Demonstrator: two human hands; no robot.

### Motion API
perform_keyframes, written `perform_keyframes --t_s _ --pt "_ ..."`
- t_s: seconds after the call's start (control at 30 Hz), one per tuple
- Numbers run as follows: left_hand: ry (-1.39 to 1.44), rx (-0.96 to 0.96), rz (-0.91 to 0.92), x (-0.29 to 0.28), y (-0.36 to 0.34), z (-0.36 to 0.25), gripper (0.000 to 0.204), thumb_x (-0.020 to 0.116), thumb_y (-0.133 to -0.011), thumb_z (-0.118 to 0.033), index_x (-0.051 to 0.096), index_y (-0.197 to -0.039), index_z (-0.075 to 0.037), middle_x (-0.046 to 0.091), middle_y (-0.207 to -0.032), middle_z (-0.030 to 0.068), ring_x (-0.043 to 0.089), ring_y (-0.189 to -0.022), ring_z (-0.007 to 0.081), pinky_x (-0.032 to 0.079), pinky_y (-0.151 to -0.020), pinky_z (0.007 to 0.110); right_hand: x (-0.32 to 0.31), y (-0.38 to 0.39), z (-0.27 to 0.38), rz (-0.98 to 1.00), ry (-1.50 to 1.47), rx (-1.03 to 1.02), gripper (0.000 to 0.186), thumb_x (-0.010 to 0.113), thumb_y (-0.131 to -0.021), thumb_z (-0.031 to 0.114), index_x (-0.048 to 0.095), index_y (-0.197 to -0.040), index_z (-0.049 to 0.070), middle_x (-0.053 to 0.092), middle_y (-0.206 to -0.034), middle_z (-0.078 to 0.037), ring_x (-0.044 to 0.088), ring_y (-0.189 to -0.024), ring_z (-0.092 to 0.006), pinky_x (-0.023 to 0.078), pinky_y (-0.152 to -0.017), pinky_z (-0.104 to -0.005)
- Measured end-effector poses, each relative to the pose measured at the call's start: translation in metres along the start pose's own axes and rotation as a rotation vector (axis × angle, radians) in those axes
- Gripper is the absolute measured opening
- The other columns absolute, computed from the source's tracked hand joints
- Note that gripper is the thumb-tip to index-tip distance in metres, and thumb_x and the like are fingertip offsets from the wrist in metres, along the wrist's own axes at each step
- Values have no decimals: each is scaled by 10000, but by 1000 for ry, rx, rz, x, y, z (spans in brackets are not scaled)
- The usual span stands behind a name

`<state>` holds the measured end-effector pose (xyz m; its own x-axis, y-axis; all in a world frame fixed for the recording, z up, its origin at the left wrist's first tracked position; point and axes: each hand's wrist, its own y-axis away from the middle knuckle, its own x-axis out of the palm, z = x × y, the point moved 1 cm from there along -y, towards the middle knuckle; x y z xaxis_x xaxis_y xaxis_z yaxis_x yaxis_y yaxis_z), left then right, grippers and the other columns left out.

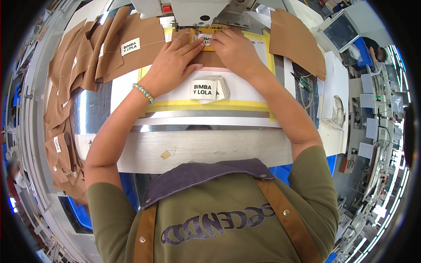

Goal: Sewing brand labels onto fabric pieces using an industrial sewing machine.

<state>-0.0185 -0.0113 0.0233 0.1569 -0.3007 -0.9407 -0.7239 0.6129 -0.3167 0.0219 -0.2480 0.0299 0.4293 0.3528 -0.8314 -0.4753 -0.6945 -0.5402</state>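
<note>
**Label pressed on brown piece under sewing head**

A small white label is held flat on a brown fabric piece, directly below the grey sewing machine head, approx. at the top centre of the table. The label is pressed by fingertips of the left hand and the right hand; nothing is clenched, both hands lie flat with fingers stretched. A bead bracelet is worn on the left wrist. Just below the hands, a small stack of white labels is placed on a white sheet with yellow tape border. To the left, brown pieces w/ labels are fanned out; more brown pieces are piled at the right.
</note>
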Motion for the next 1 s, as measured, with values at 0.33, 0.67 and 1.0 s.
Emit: perform_keyframes --t_s 0.33,0.67,1.0 --pt "95 21 -80 9 -5 10 591 703 -1042 -376 617 -1520 -38 558 -1635 83 396 -1571 358 353 -1282 493 -22 31 -10 100 -120 69 373 717 -1020 317 753 -1216 1 731 -1304 -99 643 -1264 -276 554 -1038 -416" --pt "163 25 -45 10 -10 16 546 714 -1034 -320 613 -1479 -19 510 -1681 44 358 -1588 362 327 -1299 501 -14 21 -9 77 -96 42 369 734 -1003 326 768 -1161 -5 755 -1240 -97 647 -1272 -284 544 -1054 -414" --pt "316 -30 -106 8 -5 27 494 748 -1000 -163 640 -1445 23 583 -1610 108 452 -1538 349 389 -1277 460 6 8 -9 91 -299 -27 305 667 -978 74 752 -1261 -1 724 -1376 -118 659 -1280 -309 558 -1089 -404"
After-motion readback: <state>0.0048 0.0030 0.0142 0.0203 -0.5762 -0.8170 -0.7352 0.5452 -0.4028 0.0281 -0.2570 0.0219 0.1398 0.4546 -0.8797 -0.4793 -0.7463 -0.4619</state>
